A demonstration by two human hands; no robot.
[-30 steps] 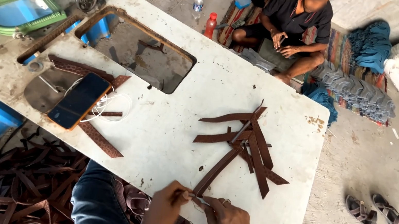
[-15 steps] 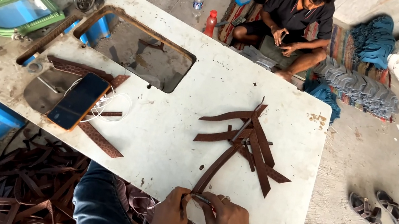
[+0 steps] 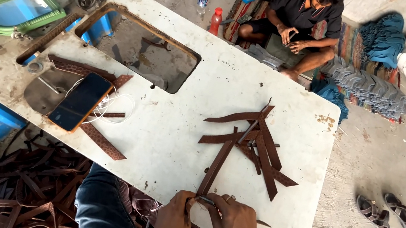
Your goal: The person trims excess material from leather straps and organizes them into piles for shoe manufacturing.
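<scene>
At the near edge of a worn white table (image 3: pixel 172 141), both my hands meet over the end of a long brown leather strip (image 3: pixel 215 168). My left hand (image 3: pixel 173 221) pinches the strip's near end. My right hand (image 3: pixel 236 225) grips a thin metal tool (image 3: pixel 211 203) pressed against that same end. A loose pile of brown leather strips (image 3: pixel 257 143) lies just beyond, on the right half of the table.
A phone (image 3: pixel 81 101) with a white cable lies at the left beside more strips. The table has a rectangular cut-out (image 3: pixel 142 58). Another person (image 3: pixel 300 22) sits on the floor beyond. Sandals (image 3: pixel 385 211) lie at right; leather scraps (image 3: pixel 18 188) are heaped below left.
My hands have stayed on the strip's near end with only slight shifts. The view has tipped a little.
</scene>
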